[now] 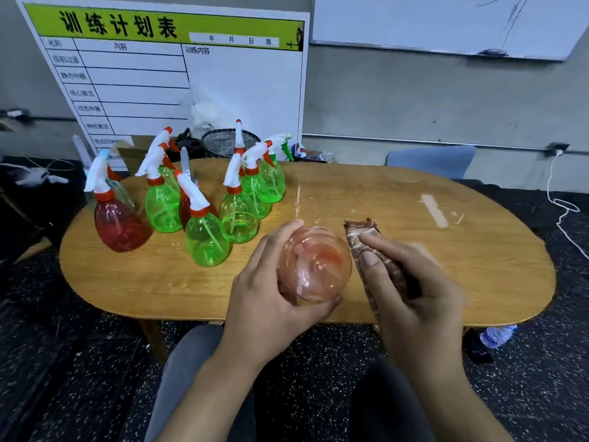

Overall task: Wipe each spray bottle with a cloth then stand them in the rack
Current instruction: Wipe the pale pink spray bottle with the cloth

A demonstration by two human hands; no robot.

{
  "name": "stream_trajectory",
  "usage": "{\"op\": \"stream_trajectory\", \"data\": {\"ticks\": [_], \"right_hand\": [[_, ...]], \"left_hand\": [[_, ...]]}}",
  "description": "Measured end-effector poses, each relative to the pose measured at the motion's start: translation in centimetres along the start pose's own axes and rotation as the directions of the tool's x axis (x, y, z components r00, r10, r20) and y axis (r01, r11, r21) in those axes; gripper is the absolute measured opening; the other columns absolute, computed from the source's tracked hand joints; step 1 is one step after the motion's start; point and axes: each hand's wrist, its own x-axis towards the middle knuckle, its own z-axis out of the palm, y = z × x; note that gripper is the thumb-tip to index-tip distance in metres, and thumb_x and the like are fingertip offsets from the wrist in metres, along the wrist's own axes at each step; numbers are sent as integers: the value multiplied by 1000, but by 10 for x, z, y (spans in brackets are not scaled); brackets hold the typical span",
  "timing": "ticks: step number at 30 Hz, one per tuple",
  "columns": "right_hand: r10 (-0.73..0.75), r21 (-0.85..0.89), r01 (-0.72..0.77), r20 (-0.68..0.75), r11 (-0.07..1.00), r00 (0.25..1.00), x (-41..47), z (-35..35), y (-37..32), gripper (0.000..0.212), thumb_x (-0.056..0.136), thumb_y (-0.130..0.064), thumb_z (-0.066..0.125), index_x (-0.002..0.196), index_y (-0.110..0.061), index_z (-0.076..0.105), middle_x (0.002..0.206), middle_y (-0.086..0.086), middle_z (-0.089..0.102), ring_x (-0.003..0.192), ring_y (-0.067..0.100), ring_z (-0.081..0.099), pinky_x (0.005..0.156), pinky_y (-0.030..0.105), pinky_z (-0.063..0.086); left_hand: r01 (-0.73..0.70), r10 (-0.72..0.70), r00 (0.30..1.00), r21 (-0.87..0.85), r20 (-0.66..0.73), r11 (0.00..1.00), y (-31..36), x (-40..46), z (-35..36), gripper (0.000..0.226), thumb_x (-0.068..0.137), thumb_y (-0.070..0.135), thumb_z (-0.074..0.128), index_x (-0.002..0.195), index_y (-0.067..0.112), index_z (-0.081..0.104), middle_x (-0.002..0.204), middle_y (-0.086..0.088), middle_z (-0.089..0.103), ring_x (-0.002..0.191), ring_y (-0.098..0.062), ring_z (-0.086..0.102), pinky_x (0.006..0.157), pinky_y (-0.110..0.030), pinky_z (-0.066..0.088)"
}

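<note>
Head view, looking down over an oval wooden table (pixel 414 199): the left hand (pixel 271 282) curls its fingers and thumb round a pale red transparent spray bottle (pixel 315 266), held above the table's near edge with its round base turned toward the camera, so the spray head is hidden behind the body. Just to its right, the right hand (pixel 411 282) grips a folded brown patterned cloth (pixel 366 240), thumb and forefinger pressed on top of it; the cloth's edge lies right against the bottle's side, though actual contact is hard to make out. On the far left part of the table stands a cluster of upright spray bottles with white triggers and orange collars: a dark red bottle (pixel 119 224) at the left end, several green bottles (pixel 207 240) beside and behind it, near each other. Behind the table a white schedule board (pixel 143 74) with a green header leans against the wall.
</note>
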Motion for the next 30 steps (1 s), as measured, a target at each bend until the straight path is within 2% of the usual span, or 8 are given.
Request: {"op": "stream_trajectory", "data": {"ticks": [3, 6, 12, 15, 17, 20, 25, 30], "right_hand": [[-156, -252, 162, 44, 954, 987, 2, -2, -6, 22, 94, -15, 74, 116, -15, 79, 103, -5, 72, 97, 8, 71, 79, 21, 55], [-202, -360, 209, 58, 909, 978, 5, 4, -9, 21, 95, -19, 73, 115, -18, 80, 100, -6, 70, 89, 7, 69, 71, 32, 57], [-267, -314, 311, 177, 897, 947, 7, 19, -21, 23, 95, -21, 74, 118, -23, 80, 101, -9, 70, 86, 9, 70, 66, 33, 57], [-289, -296, 362, 261, 884, 921, 1, 18, -18, 22, 95, -21, 75, 117, -23, 81, 99, -8, 69, 79, 12, 69, 58, 34, 56], [-274, -323, 356, 273, 877, 922, -2, 11, -13, 21, 95, -23, 74, 114, -23, 81, 99, -9, 69, 80, 10, 69, 59, 33, 56], [-218, -385, 283, 205, 878, 954, 2, 0, -8, 21, 96, -30, 69, 112, -26, 81, 99, -13, 69, 82, 4, 69, 63, 32, 57], [-205, -423, 225, 93, 878, 974, 21, 3, -12, 18, 98, -27, 72, 114, -26, 80, 97, -10, 69, 81, 8, 69, 64, 37, 58], [-286, -369, 329, 167, 869, 943, 21, 25, -27, 23, 95, -24, 73, 116, -25, 80, 98, -9, 70, 80, 11, 69, 60, 37, 57]], "left_hand": [[-41, 42, 999, 75, -17, 996, 8, 4, -1, 95, 65, 60, 88, 149, 34, 52, 141, 20, 60, 125, 11, 55, 99, -8, 46], [-71, 75, 997, 159, -19, 985, 10, 6, 1, 94, 64, 62, 80, 150, 35, 52, 145, 19, 59, 126, 1, 59, 97, -30, 58], [-78, 92, 992, 165, -81, 983, 13, 13, 0, 77, 76, 50, 63, 149, 29, 56, 141, 8, 66, 113, -17, 73, 83, -43, 65], [-59, 72, 993, 142, -89, 988, 7, 17, -8, 78, 73, 45, 62, 150, 35, 53, 141, 10, 64, 112, -18, 72, 86, -43, 64], [-16, 29, 994, 127, -104, 992, 3, 19, -16, 85, 68, 54, 73, 149, 37, 52, 139, 16, 62, 112, -8, 69, 92, -35, 62], [2, 14, 994, 143, -108, 990, 0, 19, -22, 96, 62, 67, 81, 149, 37, 53, 136, 23, 59, 111, 11, 59, 97, -11, 49], [-66, 90, 992, 246, -88, 967, 3, 15, -14, 99, 63, 61, 88, 150, 33, 51, 143, 11, 62, 115, -8, 66, 93, -37, 62], [-107, 134, 985, 229, -107, 968, 9, 15, -8, 82, 70, 56, 68, 145, 29, 51, 138, 7, 65, 109, -10, 66, 83, -36, 62]]}}
